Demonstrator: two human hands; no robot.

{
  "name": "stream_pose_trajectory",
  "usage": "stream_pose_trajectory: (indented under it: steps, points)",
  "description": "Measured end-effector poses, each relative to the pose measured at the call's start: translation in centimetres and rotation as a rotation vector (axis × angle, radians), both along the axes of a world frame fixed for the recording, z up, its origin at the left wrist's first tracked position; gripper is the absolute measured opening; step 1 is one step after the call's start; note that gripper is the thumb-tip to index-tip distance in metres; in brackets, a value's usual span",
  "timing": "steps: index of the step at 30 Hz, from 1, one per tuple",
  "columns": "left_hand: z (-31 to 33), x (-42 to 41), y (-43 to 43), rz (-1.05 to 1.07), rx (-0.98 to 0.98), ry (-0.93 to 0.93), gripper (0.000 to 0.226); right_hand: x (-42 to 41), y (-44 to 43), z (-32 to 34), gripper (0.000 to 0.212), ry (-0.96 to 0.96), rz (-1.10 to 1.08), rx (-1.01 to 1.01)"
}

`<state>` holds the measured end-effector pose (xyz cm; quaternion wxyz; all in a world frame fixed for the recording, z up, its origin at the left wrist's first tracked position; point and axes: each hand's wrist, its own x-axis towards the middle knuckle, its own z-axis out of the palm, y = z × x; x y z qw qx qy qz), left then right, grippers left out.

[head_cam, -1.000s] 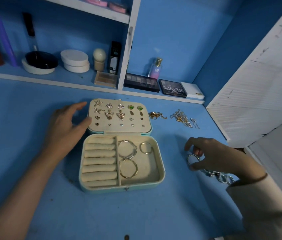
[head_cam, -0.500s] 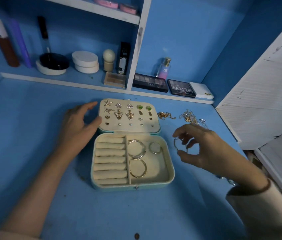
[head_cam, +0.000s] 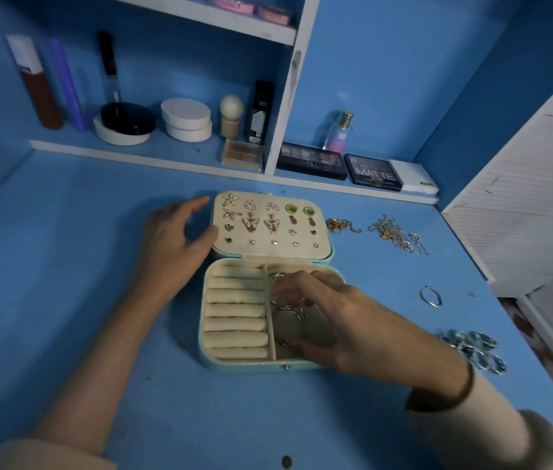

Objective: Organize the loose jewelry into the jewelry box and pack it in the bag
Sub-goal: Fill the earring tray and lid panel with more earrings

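One blue table (head_cam: 65,266) carries everything. At its back runs a shelf (head_cam: 153,157) with two dark eyeshadow palettes (head_cam: 312,161) and one small perfume bottle (head_cam: 339,134). One pale blue jewelry box (head_cam: 234,365) lies open mid-table, its lid (head_cam: 268,252) folded flat behind it.

Two hands are at the box. The left hand (head_cam: 170,245) rests at the lid's left edge, its grip apart, thumb touching the edge. The right hand (head_cam: 343,320) reaches into the right compartment among silver hoops (head_cam: 277,275); its fingers are blurred, so I cannot tell whether its grip is clamped on one.

The left compartment holds seven ring rolls (head_cam: 234,310).

Four loose pieces lie on the table right of the box: one blue-stone bracelet (head_cam: 475,351), one chain tangle (head_cam: 394,234), one gold chain (head_cam: 341,225) and one silver bangle (head_cam: 431,296).

On the lid sit two starfish earrings (head_cam: 230,200), two triangular, two green and two butterfly pieces.
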<state>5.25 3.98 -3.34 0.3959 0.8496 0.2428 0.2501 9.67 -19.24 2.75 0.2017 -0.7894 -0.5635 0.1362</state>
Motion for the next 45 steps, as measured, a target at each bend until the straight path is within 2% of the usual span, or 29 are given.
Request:
stream_pose_trajectory:
  steps: [17,21,24,28,31,34,38,45]
  points:
    - [0.2,-0.1,-0.1,-0.004,0.003,-0.004,0.048,0.3,0.2,-0.1,0.056,0.036,0.015,-0.021]
    - [0.1,0.0,0.0,-0.007,0.004,-0.005,0.048,1.3,-0.6,0.0,0.046,0.033,-0.056,0.115]
    - [0.0,0.0,0.1,0.000,-0.002,-0.010,0.047,3.2,-2.1,0.4,0.033,-0.065,-0.204,0.189]
    - [-0.3,0.2,0.3,-0.002,-0.007,-0.028,0.047,7.1,-5.5,0.8,0.035,-0.164,-0.437,0.005]
    - [-0.4,0.3,0.4,-0.006,-0.004,-0.026,0.046,9.5,-8.0,1.1,0.041,-0.080,-0.581,-0.231]
    - [-0.3,0.3,0.4,-0.007,0.004,-0.030,0.046,10.7,-9.8,1.1,0.048,0.002,-0.604,-0.437]
    - [-0.2,0.2,0.2,-0.012,-0.008,-0.032,0.045,10.9,-10.7,0.9,0.051,0.057,-0.620,-0.474]
    - [0.1,0.1,-0.1,-0.011,-0.016,-0.021,0.045,11.3,-10.8,0.3,0.046,0.026,-0.628,-0.449]
